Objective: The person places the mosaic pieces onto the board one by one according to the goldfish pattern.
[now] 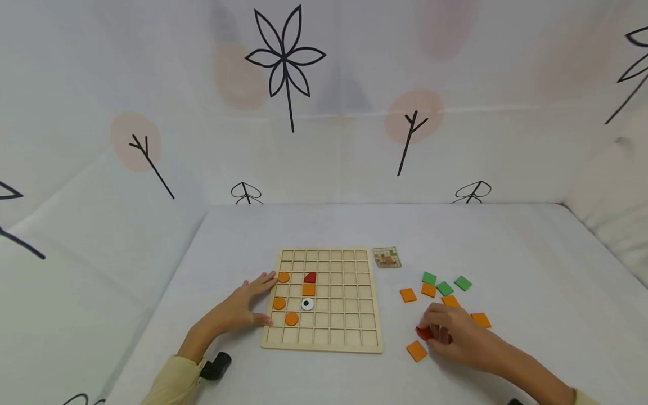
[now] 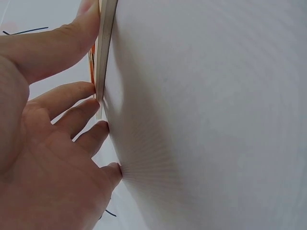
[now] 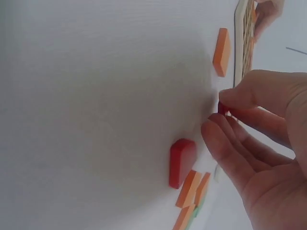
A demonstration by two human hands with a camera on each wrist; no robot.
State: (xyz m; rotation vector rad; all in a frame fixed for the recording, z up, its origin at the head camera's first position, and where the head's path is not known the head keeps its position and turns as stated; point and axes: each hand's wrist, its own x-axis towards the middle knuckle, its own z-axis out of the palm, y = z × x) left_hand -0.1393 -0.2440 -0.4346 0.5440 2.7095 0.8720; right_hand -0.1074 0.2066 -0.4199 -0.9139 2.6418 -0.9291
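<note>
A wooden grid board [image 1: 349,306] lies on the white cloth. My left hand [image 1: 242,308] rests along its left edge, thumb and fingers spread, with fingertips right at the rim in the left wrist view. Set in the grid are orange discs [image 1: 291,319], a red quarter-round tile [image 1: 310,277], an orange square [image 1: 309,289] and a white eye disc [image 1: 307,304]. To the right of the board, my right hand [image 1: 458,334] pinches a small red tile [image 3: 222,108] between thumb and fingers. Another red tile [image 3: 182,163] lies beneath that hand, mostly hidden in the head view.
Loose orange squares [image 1: 417,351] and green squares [image 1: 463,283] are scattered around the right hand. A small pattern card [image 1: 387,257] lies by the board's far right corner. The printed cloth backdrop [image 1: 349,157] rises behind the table.
</note>
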